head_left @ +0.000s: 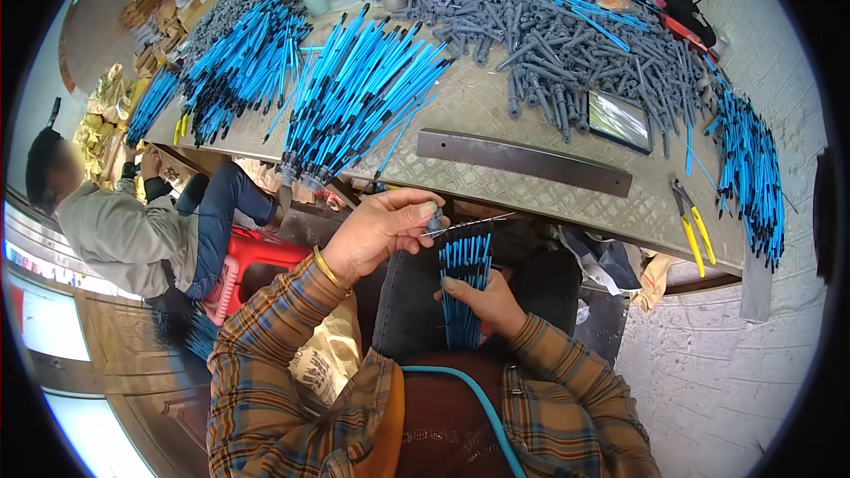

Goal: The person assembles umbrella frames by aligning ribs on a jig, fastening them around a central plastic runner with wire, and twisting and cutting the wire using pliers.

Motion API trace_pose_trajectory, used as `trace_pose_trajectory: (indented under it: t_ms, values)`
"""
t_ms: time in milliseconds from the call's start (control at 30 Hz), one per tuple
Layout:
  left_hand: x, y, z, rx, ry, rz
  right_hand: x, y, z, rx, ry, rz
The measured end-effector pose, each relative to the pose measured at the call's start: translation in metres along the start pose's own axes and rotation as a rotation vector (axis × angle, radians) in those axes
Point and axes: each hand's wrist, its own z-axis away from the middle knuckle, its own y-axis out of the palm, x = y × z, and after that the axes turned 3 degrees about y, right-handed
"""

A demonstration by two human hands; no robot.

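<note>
Between the thumb and fingers of my left hand (382,228) is a small grey plastic fitting (435,222). Thin metal rods (482,220) reach from beside it to the right, over the tops of a bundle. That bundle of thin blue-and-black rods (465,257) stands upright above my lap, with my right hand (485,303) wrapped round its middle, thumb in front. The fingers of my right hand are mostly hidden behind the rods. Beyond my left hand, a fan of blue rods with black ends and grey bases (354,97) lies over the table's front edge.
The table (469,97) bears a heap of grey plastic fittings (567,44), a dark metal bar (522,162), a phone-like flat device (620,121) and yellow-handled pliers (692,230). More blue rods (751,177) hang at the right edge. At left, another person (133,221) sits near a red stool (243,265).
</note>
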Motion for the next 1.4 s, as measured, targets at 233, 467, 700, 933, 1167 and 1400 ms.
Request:
trace_pose_trajectory:
  t_ms: [233, 467, 700, 933, 1167, 1400]
  values:
    - [-0.012, 0.009, 0.009, 0.023, 0.080, -0.289, 0.000, 0.003, 0.000, -0.020, -0.001, 0.024]
    - [-0.008, 0.015, 0.009, 0.107, 0.234, -0.443, -0.001, 0.003, 0.001, -0.032, -0.036, 0.035]
    - [-0.009, 0.020, 0.007, 0.146, 0.228, -0.448, -0.002, 0.000, 0.003, -0.041, -0.035, 0.032]
    - [-0.002, 0.027, 0.008, 0.131, 0.200, -0.210, -0.004, 0.001, 0.006, -0.079, -0.120, 0.051]
    - [0.012, 0.020, 0.010, 0.000, 0.322, -0.488, -0.002, 0.001, 0.003, -0.113, -0.046, 0.059]
    - [0.012, 0.019, 0.011, 0.046, 0.292, -0.310, -0.007, -0.015, -0.009, 0.148, 0.012, -0.036]
